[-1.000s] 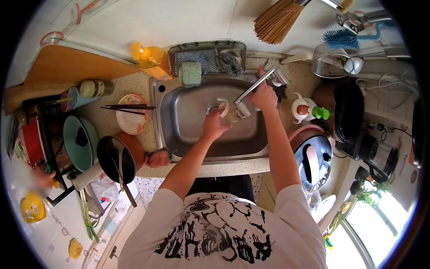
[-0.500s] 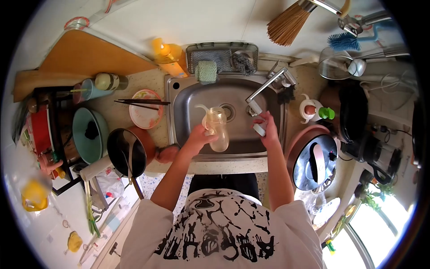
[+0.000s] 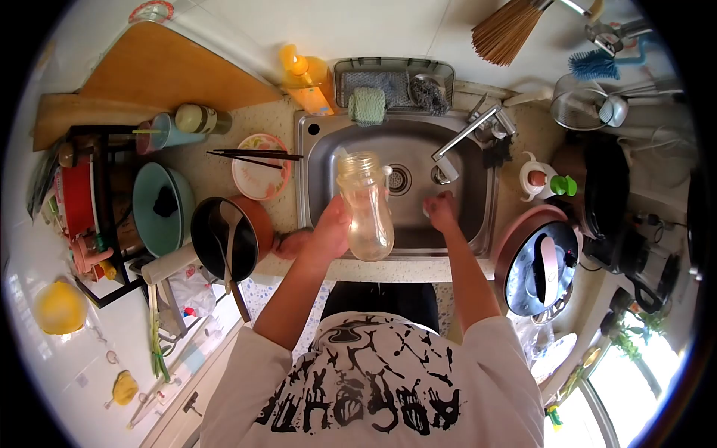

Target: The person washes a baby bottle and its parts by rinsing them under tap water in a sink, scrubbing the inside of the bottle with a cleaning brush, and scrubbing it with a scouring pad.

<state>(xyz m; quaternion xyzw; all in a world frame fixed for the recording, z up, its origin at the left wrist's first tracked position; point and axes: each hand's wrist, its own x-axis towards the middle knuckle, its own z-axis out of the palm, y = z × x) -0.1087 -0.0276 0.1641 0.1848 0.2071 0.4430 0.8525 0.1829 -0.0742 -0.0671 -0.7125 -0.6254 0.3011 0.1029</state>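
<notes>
Amber-tinted, the transparent bottle (image 3: 367,216) is hanging tilted over the near-left part of the sink (image 3: 414,233), and I am recording the left hand (image 3: 331,227) as clamping its fingers on the bottle's side. I am noting the right hand (image 3: 442,210) near the faucet (image 3: 467,133), its fingers curling together around a small pale object (image 3: 426,212), mostly hidden.

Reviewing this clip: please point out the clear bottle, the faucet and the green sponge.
Clear bottle (image 3: 372,215): head view, on the middle of its body.
Faucet (image 3: 467,133): head view, on its spout.
Green sponge (image 3: 367,107): head view, on its upper face.
</notes>
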